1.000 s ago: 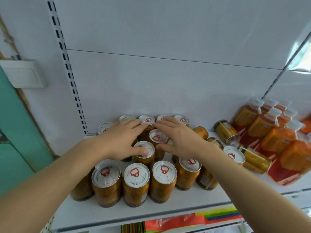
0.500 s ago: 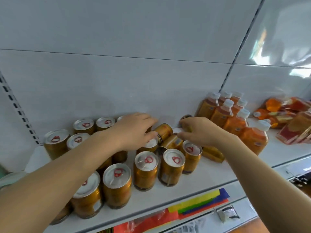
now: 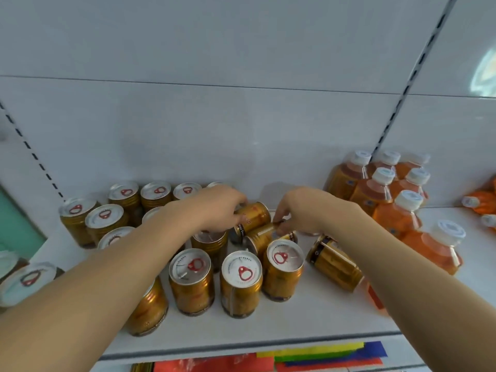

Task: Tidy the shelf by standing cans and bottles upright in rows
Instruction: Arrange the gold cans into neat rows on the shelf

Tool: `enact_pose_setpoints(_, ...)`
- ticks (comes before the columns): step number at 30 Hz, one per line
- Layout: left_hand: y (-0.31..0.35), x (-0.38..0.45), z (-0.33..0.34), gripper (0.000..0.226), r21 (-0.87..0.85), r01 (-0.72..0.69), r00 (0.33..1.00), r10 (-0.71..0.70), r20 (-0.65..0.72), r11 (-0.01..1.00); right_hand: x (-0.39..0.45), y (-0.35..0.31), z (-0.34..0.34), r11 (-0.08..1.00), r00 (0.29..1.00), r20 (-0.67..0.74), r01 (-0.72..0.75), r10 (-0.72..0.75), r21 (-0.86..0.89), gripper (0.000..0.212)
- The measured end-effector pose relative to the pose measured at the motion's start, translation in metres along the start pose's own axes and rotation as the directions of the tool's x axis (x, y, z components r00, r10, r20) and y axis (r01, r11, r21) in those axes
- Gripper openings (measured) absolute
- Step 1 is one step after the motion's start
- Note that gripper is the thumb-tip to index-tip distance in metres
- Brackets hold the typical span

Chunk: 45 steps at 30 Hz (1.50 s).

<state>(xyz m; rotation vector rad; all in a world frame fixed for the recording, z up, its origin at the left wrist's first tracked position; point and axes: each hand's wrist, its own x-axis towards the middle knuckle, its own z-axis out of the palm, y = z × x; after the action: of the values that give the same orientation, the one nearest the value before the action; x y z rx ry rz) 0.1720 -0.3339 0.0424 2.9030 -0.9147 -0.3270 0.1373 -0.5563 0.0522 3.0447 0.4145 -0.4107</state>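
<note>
Left hand (image 3: 214,208) hides the far cans (image 3: 214,184); label print blurred.

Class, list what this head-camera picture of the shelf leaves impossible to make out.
- Head view: left hand covers the top of the tipped can.
- Label print on the cans: too small and blurred.
- Far-left can: blurred, partly hidden by the left forearm.
- Fallen bottles: cut by the right edge.
</note>
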Motion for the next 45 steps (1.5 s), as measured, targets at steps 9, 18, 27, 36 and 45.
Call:
enact_pose_setpoints(9,0.022,0.046,0.0,0.035,0.173,-0.087,0.996,0.085,0.016,0.981,0.013,-0.004,0.011,0.988,0.987,0.059,0.145,-0.147,0.047,0.042)
enact_pose_setpoints(18,0.031,0.064,-0.011,0.043,0.231,-0.181,0.981,0.16,0.108,0.956,0.006,0.016,0.018,0.996,0.994,0.058,0.09,-0.091,0.024,0.051)
enact_pose_setpoints(27,-0.002,0.038,-0.007,0.034,0.171,-0.143,0.971,0.171,-0.167,0.975,0.001,0.011,0.018,0.992,0.991,0.067,0.113,-0.116,0.049,0.064)
enact_pose_setpoints(36,-0.001,0.036,0.005,0.029,0.182,-0.119,0.923,0.177,-0.343,0.976,-0.002,0.023,0.018,0.957,0.992,-0.077,0.118,-0.101,0.266,0.062)
enact_pose_setpoints(45,0.008,0.022,-0.001,0.04,0.08,-0.372,0.904,0.381,-0.193,0.925,0.01,0.018,0.039,0.918,0.991,-0.1,0.123,-0.092,0.376,0.062)
